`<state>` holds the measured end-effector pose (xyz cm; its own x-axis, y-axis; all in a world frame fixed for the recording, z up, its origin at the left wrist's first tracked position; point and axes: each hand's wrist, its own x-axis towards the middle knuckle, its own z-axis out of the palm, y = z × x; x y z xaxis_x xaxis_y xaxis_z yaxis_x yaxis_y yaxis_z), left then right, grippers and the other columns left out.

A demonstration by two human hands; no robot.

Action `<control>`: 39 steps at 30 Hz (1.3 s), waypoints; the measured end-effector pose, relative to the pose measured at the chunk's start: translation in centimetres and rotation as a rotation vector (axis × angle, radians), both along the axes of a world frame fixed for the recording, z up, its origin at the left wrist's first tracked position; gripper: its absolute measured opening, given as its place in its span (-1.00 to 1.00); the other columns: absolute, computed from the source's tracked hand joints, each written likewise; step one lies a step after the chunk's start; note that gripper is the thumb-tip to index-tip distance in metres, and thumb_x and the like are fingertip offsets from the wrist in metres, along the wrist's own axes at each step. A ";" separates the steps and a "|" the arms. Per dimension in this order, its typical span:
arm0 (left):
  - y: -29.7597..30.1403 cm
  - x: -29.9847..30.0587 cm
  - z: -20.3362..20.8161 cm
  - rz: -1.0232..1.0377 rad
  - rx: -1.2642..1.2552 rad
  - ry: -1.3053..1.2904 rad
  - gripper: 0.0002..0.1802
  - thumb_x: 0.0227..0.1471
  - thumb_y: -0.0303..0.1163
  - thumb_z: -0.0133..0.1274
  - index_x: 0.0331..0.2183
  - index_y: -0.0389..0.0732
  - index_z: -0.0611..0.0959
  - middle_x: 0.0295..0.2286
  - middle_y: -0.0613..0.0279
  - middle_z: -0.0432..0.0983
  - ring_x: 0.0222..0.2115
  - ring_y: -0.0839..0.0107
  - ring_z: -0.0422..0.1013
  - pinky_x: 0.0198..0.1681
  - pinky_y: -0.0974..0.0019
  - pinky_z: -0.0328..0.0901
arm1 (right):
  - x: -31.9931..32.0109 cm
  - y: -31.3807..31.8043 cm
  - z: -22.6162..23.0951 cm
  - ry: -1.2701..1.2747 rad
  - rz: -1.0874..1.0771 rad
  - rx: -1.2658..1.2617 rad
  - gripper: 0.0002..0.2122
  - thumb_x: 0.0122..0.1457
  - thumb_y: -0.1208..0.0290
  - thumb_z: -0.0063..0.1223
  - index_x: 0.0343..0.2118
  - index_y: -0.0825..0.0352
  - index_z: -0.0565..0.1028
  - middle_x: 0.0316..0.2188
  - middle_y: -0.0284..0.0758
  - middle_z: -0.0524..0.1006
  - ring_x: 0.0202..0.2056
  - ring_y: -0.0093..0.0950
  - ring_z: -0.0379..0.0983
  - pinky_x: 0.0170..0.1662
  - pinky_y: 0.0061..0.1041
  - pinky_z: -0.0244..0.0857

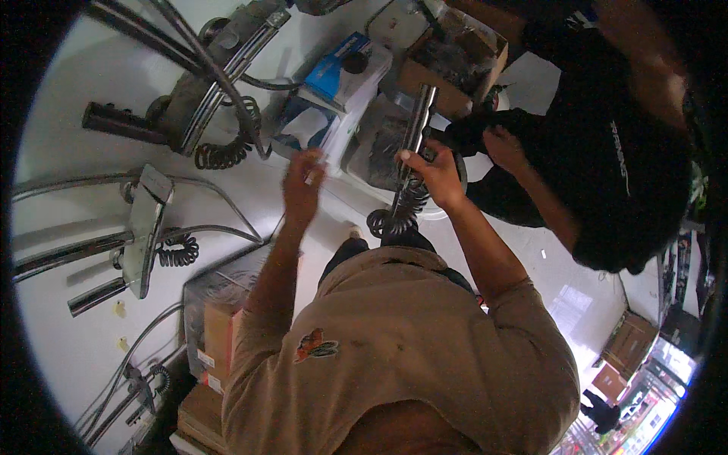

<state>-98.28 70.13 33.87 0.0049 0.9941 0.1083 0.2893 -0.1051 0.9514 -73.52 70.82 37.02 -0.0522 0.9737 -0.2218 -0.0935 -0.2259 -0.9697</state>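
My right hand (pixel 438 176) is closed round a shiny metal tube (pixel 418 121) that stands nearly upright before me. A black coiled cord (pixel 400 214) hangs from the tube's lower part, below my fingers. My left hand (pixel 303 186) is raised in the air to the left, apart from the tube. Its fingers are drawn together, with a small pale thing at their tips that is too small to name. A co-worker's hand (pixel 506 149) is to the right of the tube, near the co-worker's knee.
Metal stands with bars and coiled cords (pixel 148 227) line the white wall at left. Ahead are a blue and white box (pixel 337 72) and an open cardboard box (pixel 434 87). A co-worker in a black shirt (pixel 607 152) sits close at right. Cartons (pixel 224 334) stand behind my left arm.
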 end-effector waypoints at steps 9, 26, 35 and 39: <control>-6.3 4.9 1.8 -0.491 -0.389 -0.295 -0.72 0.00 -0.39 -0.01 -0.27 -0.33 0.36 -0.41 0.17 0.42 -0.46 0.49 0.41 -0.40 0.46 0.32 | -5.0 -6.4 0.5 0.191 -0.301 -0.024 -0.76 -0.03 0.38 0.12 -0.35 0.43 0.42 -0.49 -0.35 0.48 -0.50 -0.62 0.37 -0.43 -0.65 0.26; -12.8 12.0 1.9 -1.000 -0.524 -0.406 -0.79 -0.01 -0.36 0.02 -0.39 -0.34 0.45 -0.64 0.34 0.35 -0.67 0.62 0.25 -0.61 0.52 0.15 | 0.0 -21.3 -0.3 0.208 -0.749 0.063 -0.78 -0.08 0.34 0.18 -0.47 0.40 0.45 -0.63 -0.43 0.43 -0.59 -0.69 0.28 -0.55 -0.70 0.12; -21.3 19.9 -3.0 -0.878 0.074 0.345 -0.71 -0.14 -0.38 0.01 -0.31 -0.28 0.41 -0.54 -0.07 0.45 -0.49 -0.07 0.39 -0.43 0.03 0.26 | 4.1 -28.7 -3.3 -0.130 -1.018 0.006 -0.77 -0.10 0.42 0.18 -0.43 0.43 0.40 -0.62 -0.39 0.46 -0.57 -0.67 0.34 -0.50 -0.66 0.22; -24.3 23.3 -5.6 -0.844 -0.033 0.456 -0.68 -0.11 -0.21 -0.02 -0.32 -0.22 0.47 -0.57 -0.02 0.48 -0.50 -0.02 0.41 -0.45 0.03 0.28 | 6.5 -32.1 -5.4 -0.241 -0.989 0.048 -0.77 -0.13 0.41 0.19 -0.47 0.43 0.41 -0.60 -0.34 0.48 -0.55 -0.66 0.35 -0.47 -0.63 0.25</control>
<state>-74.96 45.83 28.32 0.7552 0.6464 -0.1091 0.4738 -0.4232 0.7723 -67.00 38.72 31.60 0.8219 0.5641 -0.0800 -0.0185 -0.1139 -0.9933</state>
